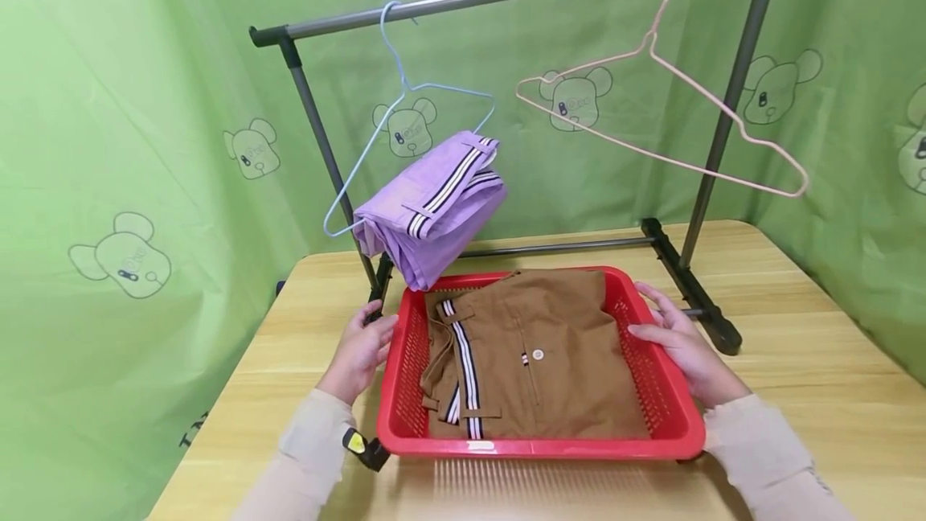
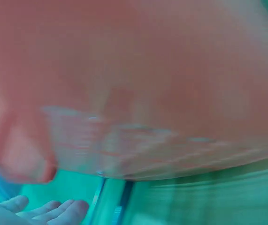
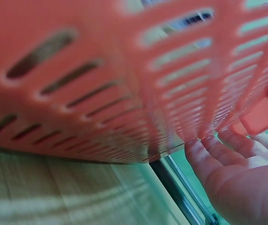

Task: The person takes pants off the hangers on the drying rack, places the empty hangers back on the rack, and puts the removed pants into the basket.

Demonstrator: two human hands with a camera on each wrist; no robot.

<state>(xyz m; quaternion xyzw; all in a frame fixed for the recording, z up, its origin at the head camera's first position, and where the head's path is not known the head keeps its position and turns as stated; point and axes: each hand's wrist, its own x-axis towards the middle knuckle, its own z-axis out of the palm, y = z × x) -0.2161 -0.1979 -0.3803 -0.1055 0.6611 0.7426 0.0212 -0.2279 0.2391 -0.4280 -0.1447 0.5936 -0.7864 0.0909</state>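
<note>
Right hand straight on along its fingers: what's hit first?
Most likely the red basket, at its right side; the right hand's fingertips already look right by it, exact contact unclear.

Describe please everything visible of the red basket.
The red basket looks plastic: rectangular, with rounded corners and slotted walls. Upright, it holds a folded brown garment. The right hand touches its right side; the left hand is beside its left wall, contact unclear. I cannot tell whether it rests on the table.

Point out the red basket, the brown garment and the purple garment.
Red basket [image 1: 571, 449]: head view, on its near rim.
Brown garment [image 1: 579, 364]: head view, on plain fabric right of the white button.
Purple garment [image 1: 418, 185]: head view, on plain fabric left of the stripes.
</note>
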